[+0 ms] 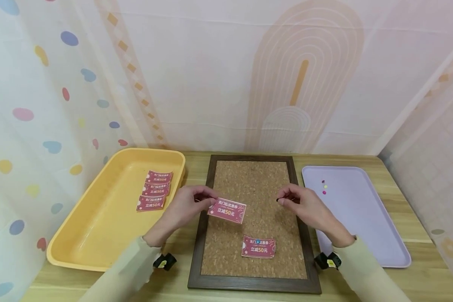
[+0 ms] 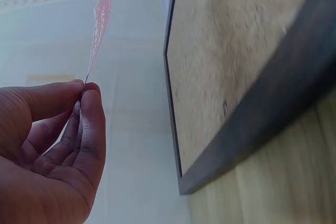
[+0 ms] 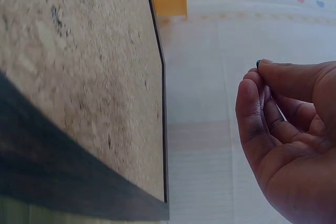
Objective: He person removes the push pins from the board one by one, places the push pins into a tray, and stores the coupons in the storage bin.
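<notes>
My left hand point(image 1: 190, 205) pinches a pink paper coupon point(image 1: 227, 211) by its left edge, above the cork board point(image 1: 262, 180). The left wrist view shows that coupon point(image 2: 101, 22) edge-on between thumb and fingertips. Over the board's right side, my right hand point(image 1: 302, 205) pinches a small dark thumbtack point(image 3: 258, 63), mostly covered by the thumb and fingertip. Another pink coupon point(image 1: 258, 248) lies on the lower part of the board, with a blue thumbtack point(image 1: 258, 241) near its top middle.
At the left stands a yellow bin point(image 1: 113, 209) with 3 overlapping coupons point(image 1: 156, 189) along its right side. A lilac tray point(image 1: 362, 226) on the right holds a few small coloured thumbtacks point(image 1: 324, 192). The board's dark frame point(image 1: 254, 283) rests on the wooden table point(image 1: 419, 226); a curtain point(image 1: 196, 75) hangs behind.
</notes>
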The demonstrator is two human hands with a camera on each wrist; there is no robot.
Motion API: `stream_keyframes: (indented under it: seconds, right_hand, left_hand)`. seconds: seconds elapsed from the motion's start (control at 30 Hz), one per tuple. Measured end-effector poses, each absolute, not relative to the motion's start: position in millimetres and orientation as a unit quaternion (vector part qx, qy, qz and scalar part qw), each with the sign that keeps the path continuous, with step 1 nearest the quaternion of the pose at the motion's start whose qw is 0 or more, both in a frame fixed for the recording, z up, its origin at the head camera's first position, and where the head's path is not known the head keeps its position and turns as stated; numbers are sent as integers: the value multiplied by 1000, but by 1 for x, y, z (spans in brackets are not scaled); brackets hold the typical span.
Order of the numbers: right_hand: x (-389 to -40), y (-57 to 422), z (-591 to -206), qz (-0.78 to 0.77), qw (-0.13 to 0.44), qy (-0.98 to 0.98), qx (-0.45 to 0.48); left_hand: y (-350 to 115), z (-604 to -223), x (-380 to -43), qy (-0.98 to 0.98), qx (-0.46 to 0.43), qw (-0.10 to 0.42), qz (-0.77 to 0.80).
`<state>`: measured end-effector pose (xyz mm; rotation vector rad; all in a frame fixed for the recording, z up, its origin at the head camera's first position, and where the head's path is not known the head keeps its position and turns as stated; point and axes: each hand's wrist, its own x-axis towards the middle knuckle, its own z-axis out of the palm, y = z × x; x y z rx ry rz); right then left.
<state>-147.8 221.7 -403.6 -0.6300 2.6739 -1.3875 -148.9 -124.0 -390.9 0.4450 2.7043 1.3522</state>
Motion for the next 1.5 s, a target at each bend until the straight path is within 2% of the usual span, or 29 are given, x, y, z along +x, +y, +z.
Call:
stream_keyframes:
  seconds: [0.43, 0.77, 1.3, 1.5]
  right_hand:
    - [-148, 246, -397, -448, 24, 877, -172]
    - [-149, 265, -391, -423, -1, 892, -162]
    - [-153, 290, -397, -415, 0, 898, -146]
    - [-155, 301, -398, -409, -6, 901, -143]
  left_hand:
    - [-175, -371, -146, 891, 133, 32, 433]
    - [-221, -367, -145, 896, 87, 34, 433]
    - [-274, -377, -151, 892, 54, 43, 446]
    - [-287, -382, -153, 885, 51, 64, 459]
